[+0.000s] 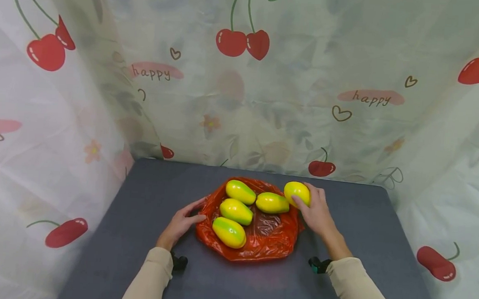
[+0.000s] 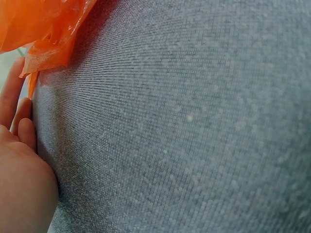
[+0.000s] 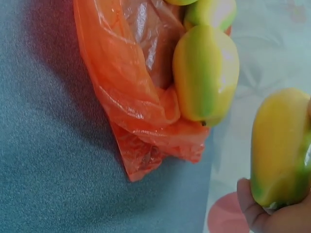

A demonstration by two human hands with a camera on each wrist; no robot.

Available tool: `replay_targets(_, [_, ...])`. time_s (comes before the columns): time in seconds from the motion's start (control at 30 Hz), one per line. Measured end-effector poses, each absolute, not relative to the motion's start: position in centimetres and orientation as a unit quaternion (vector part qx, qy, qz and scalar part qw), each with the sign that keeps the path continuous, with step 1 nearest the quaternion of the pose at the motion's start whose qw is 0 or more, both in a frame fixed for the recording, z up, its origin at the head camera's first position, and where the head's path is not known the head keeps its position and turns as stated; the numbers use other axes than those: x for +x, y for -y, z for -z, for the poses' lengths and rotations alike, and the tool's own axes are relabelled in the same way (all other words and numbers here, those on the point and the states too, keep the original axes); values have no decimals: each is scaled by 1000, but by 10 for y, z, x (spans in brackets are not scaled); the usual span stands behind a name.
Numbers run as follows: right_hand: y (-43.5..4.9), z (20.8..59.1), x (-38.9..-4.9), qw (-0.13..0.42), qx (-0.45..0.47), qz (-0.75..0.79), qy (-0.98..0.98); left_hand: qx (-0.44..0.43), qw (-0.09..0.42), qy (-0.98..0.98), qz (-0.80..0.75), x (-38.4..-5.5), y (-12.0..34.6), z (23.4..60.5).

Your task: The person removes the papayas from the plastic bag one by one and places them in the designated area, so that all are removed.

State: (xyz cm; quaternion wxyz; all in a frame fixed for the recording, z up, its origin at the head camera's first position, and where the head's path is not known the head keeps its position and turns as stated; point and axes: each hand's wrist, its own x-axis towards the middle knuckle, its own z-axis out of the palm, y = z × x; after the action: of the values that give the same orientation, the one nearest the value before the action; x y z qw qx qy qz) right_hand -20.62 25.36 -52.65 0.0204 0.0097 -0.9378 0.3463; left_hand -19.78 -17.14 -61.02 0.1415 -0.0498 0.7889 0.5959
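An orange-red plastic bag point(image 1: 266, 242) lies spread on the grey table point(image 1: 134, 253) with several yellow-green mangoes on it, among them one at the front left point(image 1: 229, 231) and one at the back point(image 1: 241, 191). My right hand point(image 1: 308, 201) grips a further mango point(image 1: 297, 192) at the bag's far right edge. In the right wrist view that held mango point(image 3: 279, 160) hangs beside another mango point(image 3: 206, 73) lying on the bag point(image 3: 126, 87). My left hand point(image 1: 194, 212) rests on the table with straight fingers point(image 2: 12, 97) touching the bag's left edge point(image 2: 43, 29).
A pale curtain point(image 1: 266, 114) printed with red cherries closes in the table at the back and on both sides. Bare grey tabletop point(image 2: 194, 121) stretches in front of the bag and to its left and right.
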Motion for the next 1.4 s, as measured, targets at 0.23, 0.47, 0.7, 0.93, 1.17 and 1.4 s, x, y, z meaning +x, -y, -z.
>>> replay_targets(0.23, [-264, 530, -213, 20, -6, -347, 938, -55, 143, -789, -596, -196, 171, 610])
replay_targets(0.47, [-278, 532, -222, 30, -9, -346, 938, -53, 141, -792, -592, -197, 169, 611])
replay_targets(0.7, [-292, 540, -226, 1, -31, -353, 935, -55, 144, -788, -595, -196, 169, 611])
replay_targets(0.93, [-301, 551, -233, -8, -51, -354, 934, -50, 144, -785, -600, -197, 171, 609])
replay_targets(1.17, [-307, 566, -235, 5, -96, -380, 920, -47, 149, -783, -602, -193, 170, 607])
replay_targets(1.4, [-312, 574, -239, 23, -112, -387, 915, -55, 148, -782, -603, -195, 168, 606])
